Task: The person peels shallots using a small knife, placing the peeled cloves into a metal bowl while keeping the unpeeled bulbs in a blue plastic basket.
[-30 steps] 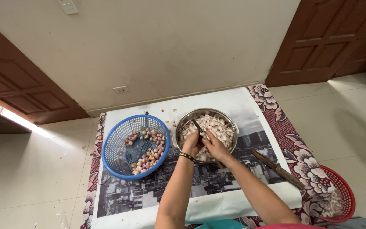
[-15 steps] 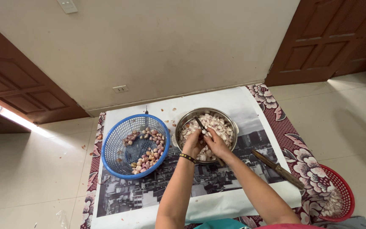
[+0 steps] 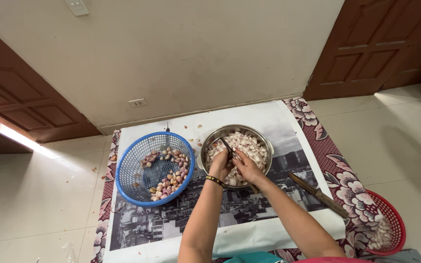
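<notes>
Peeling step under way. Your left hand (image 3: 219,165) closed on small knife (image 3: 227,147), right hand (image 3: 247,168) pinching shallot, both over steel bowl (image 3: 210,142) of peeled pieces. Unpeeled shallots (image 3: 167,174) wait in blue basket (image 3: 127,170). Next likely: drop piece, reach left.

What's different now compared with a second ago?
Hardly anything. Both hands, left hand and right hand, stay together over the metal bowl of peeled pieces, the small knife shifting only slightly. The blue basket and big knife have not moved.
</notes>
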